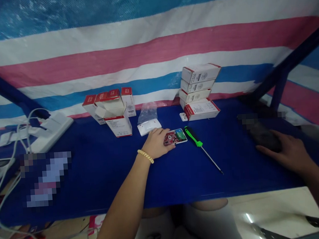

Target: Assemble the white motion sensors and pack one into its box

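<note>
My left hand [157, 143], a yellow band at its wrist, grips the left end of a small device with a bare red-and-green circuit board [179, 135] in a white casing. Thumb and fingers lie at opposite edges of it. Just behind the hand is a white plastic cover [148, 127]. A screwdriver [195, 139] with a black-and-green handle lies to the right of the board, its tip toward the front edge. Far to the right, my right hand [291, 151] is closed around a dark, blurred object [261, 133], whose kind I cannot make out.
Red-and-white boxes [119, 126] stand at the back left, one with its flap raised. More boxes [200, 86] are stacked at the back right, beside a small white piece [183, 116]. A clear plastic bag [147, 112], a white power strip [53, 131] and cables occupy the blue table [103, 180].
</note>
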Motion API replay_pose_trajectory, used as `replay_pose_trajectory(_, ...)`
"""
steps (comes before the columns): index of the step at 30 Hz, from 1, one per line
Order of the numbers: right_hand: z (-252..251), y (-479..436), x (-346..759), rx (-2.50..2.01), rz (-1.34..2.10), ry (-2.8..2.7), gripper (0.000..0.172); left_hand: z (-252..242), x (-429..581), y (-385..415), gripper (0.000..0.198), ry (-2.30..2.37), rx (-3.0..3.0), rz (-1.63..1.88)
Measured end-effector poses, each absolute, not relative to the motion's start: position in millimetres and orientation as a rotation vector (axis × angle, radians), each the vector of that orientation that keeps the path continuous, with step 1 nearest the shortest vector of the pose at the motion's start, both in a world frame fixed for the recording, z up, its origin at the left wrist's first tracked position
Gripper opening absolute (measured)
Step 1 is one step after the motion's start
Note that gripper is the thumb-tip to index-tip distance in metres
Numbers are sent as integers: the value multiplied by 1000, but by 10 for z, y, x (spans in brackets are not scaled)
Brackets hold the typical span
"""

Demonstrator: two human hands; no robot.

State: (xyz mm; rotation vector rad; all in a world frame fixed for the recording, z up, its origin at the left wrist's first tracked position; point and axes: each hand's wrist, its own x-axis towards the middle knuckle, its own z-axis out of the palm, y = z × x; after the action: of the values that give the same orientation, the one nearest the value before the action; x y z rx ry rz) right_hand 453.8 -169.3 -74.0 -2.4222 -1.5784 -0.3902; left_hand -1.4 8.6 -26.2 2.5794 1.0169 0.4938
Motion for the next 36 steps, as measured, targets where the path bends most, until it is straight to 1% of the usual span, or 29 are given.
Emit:
replay_pose_trajectory(3, -727, -1694, 4552, -2459, -240, -1583, 94, -290, -6, 102, 63, 1012, 2579, 517)
replay_pose_trajectory(8, -670, -1721, 4506, -2429, -162, -1540, 99, -308, -6, 114, 63, 1001, 2577, 537)
replay_pose_trajectory(14, -631, -1769, 4390, -2339, -195, -1489, 98, -295, -3, 108, 62, 1017, 2573, 522)
replay_pose_trajectory(20, -621, -1798, 4293, -2332, -256, -1462, 92, -294, 4, 100, 62, 1018, 2588, 534)
replay_pose_trajectory(26, -694, -1795, 4370, -2471, -308, -1381, 108, -315, 4, 115, 62, 1009, 2611, 542)
replay_pose_trajectory(29, -698, -1810, 4374, -2442, -279, -1371, 110, -306, 2, 124, 63, 1004, 2611, 529)
replay_pose_trajectory(30, -693, -1819, 4360, -2399, -287, -1391, 109, -300, 1, 127, 63, 1003, 2609, 519)
replay_pose_trajectory(32, -682, -1840, 4316, -2298, -384, -1446, 102, -287, 1, 134, 64, 1002, 2600, 498)
replay_pose_trajectory(36, -689, -1884, 4261, -2075, -721, -1481, 78, -273, 7, 148, 65, 1007, 2591, 480)
